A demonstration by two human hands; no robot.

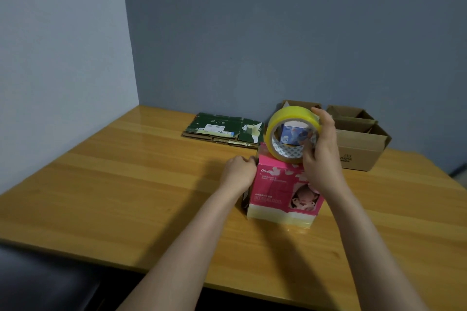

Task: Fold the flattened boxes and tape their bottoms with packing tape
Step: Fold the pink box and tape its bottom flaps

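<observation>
Wooden table (126, 184) | centre frame: right hand (324, 159) grasps yellow packing-tape roll (285, 113) atop pink printed cardboard box (273, 184) | left hand (238, 171) pinches its left edge | risk: tape wrinkles if box slips

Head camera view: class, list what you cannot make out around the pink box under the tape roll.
All in the head view:
Top face of the pink printed cardboard box: hidden by the roll of yellow packing tape and the right hand.
Whether the left hand grips tape or box: its fingers curl out of sight at the box's edge.
Print on the flattened green cardboard boxes: too small, blurred.
</observation>
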